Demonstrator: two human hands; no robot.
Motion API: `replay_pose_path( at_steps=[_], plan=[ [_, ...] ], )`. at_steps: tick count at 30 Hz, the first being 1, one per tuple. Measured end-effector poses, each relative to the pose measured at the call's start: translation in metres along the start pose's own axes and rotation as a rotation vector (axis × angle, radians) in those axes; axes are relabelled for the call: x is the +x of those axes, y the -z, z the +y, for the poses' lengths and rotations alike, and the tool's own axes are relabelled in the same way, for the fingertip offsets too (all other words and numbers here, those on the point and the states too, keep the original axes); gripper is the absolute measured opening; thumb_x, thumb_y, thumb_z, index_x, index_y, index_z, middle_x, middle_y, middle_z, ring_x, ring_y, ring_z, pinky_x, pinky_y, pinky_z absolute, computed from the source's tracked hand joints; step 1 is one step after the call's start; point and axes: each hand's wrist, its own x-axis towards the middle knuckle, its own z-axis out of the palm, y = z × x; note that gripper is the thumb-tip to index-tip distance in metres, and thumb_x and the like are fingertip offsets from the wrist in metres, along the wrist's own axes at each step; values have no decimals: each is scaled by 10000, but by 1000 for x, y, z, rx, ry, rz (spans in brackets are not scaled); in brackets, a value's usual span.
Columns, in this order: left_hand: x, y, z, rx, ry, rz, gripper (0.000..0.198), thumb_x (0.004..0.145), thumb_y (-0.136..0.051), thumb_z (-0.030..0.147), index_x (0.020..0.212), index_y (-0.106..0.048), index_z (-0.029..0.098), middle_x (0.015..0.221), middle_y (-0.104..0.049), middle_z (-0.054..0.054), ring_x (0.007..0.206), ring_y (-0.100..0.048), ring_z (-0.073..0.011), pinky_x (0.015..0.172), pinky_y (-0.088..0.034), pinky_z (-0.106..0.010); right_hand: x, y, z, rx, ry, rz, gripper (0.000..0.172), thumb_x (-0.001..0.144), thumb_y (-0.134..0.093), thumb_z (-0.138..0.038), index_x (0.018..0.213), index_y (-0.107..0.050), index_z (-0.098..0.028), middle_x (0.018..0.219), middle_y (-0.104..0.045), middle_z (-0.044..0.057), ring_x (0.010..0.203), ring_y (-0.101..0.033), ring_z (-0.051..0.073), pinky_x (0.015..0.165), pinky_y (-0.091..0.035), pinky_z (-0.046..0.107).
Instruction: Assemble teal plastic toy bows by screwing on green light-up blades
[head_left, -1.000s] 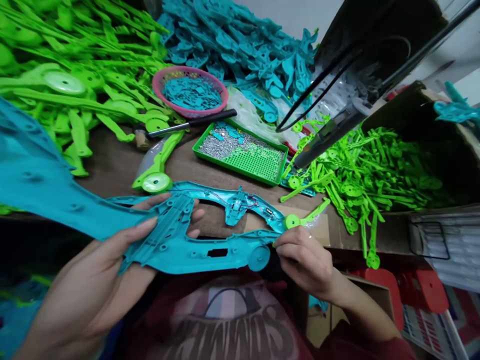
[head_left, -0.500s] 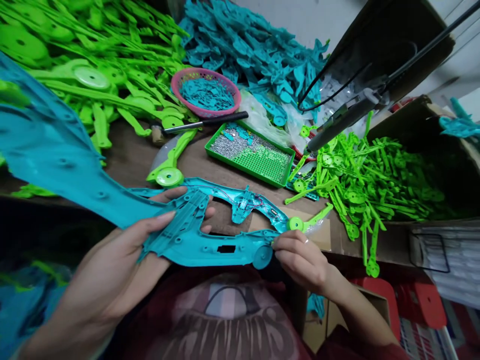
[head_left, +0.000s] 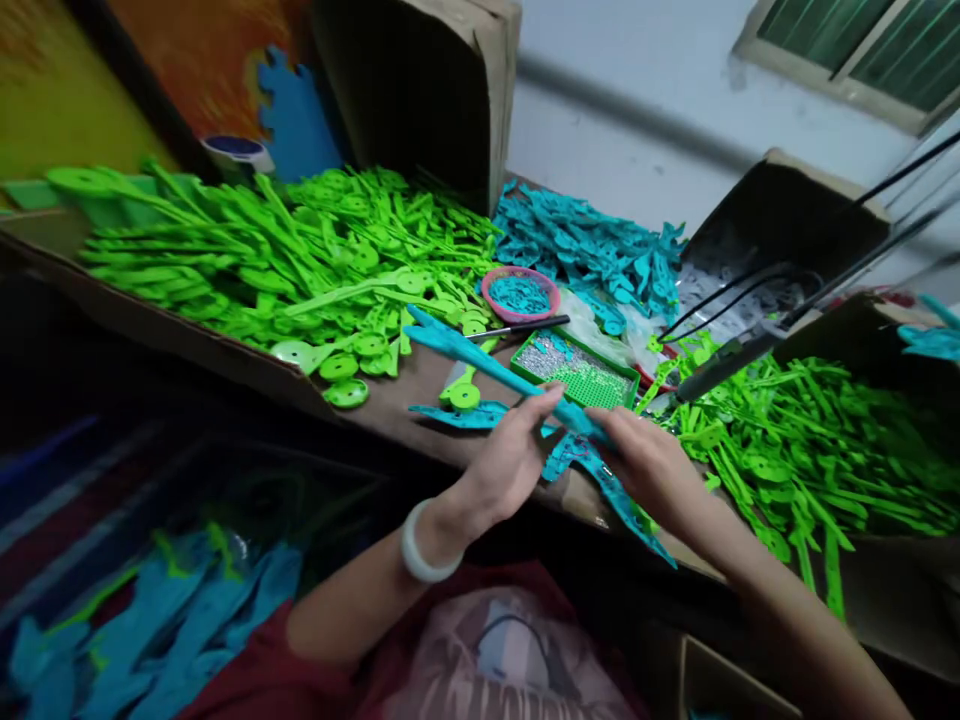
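Observation:
Both hands grip a long blue plastic shell (head_left: 480,362), turned nearly edge-on and held above the bench edge. My left hand (head_left: 510,460) closes around its middle, thumb on top. My right hand (head_left: 637,460) is closed on its near right end; that end is partly hidden by the fingers. Beneath lies a second blue shell half (head_left: 600,475) with thin wires inside, partly covered by my hands. A green arm piece (head_left: 463,393) with a round disc end rests just behind it on the bench.
A green tray (head_left: 600,388) of small metal parts stands behind my hands, beside a screwdriver (head_left: 525,326) and a pink basket (head_left: 555,295) of blue pieces. Green parts (head_left: 300,260) heap at left and right, blue shells (head_left: 585,250) behind. A grey tool (head_left: 731,362) hangs at right.
The held shell has turned from lying broadside to nearly edge-on and moved farther over the bench. My left hand has shifted its grip along it. The camera view has swung left and up.

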Motion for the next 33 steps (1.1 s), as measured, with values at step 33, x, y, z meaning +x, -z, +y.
replay_pose_path(
  at_steps=[33],
  plan=[
    [-4,170,39,1551,-653,507,143,871,-655,289,965,-683,185,1164,-623,-128,1179,-558,-345,1043,-453,-520,12,-46,80,355,-251,-354,543,937,-606,-474,1421,-582,-229,1022,-646,82,885,-645,230,831,-548,396]
  ],
)
